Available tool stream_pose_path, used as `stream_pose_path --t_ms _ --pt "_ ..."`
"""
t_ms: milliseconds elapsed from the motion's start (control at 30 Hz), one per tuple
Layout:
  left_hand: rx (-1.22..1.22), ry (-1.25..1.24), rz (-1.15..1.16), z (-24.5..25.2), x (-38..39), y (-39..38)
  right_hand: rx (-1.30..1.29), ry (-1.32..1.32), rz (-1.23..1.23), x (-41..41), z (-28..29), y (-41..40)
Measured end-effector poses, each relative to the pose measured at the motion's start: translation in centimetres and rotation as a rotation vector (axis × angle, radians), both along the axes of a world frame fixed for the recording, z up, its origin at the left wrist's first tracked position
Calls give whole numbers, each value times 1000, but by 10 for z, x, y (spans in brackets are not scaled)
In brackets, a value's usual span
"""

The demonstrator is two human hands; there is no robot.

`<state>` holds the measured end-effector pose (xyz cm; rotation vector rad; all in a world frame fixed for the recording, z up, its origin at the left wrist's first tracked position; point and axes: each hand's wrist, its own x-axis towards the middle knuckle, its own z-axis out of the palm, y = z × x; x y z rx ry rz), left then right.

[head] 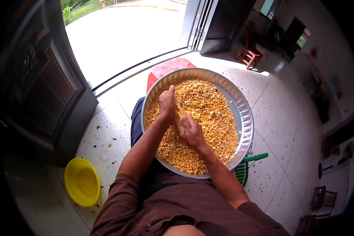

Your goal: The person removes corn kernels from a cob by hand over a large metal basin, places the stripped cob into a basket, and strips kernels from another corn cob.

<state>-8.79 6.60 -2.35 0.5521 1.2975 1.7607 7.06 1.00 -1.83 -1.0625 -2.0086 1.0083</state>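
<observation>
A dried corn cob [180, 115] is gripped between my two hands above a wide round metal pan [246, 118]. My left hand [167, 101] grasps the upper part of the cob, with the thumb pointing away from me. Lower down, my right hand [193, 131] closes around its near part. Some yellow kernels still sit on the cob, while its lower stretch looks bare and pale. Loose yellow corn kernels [215, 118] cover much of the pan's floor. The fingers on the underside of the cob are mostly hidden.
A red plastic stool [171, 66] stands beyond the pan, partly covered by it. On the speckled tile floor [106, 138] at left is a yellow plastic basin [82, 183]. A green woven basket [241, 174] shows under the pan's right edge. Dark door [44, 85] leaves flank the bright doorway.
</observation>
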Motion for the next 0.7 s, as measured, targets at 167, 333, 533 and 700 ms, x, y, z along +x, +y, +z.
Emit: stream_pose_path --t_ms 167,333,533,700 --pt "55 24 72 -1 0 1 -70 -25 -110 2 1 2" --pt "71 -6 72 2 1 2 -78 -25 -126 4 -6 7" --pt "31 40 49 1 -4 2 -79 142 -86 10 -24 13" --pt "51 23 110 8 -2 0 -370 228 -136 10 -33 22"
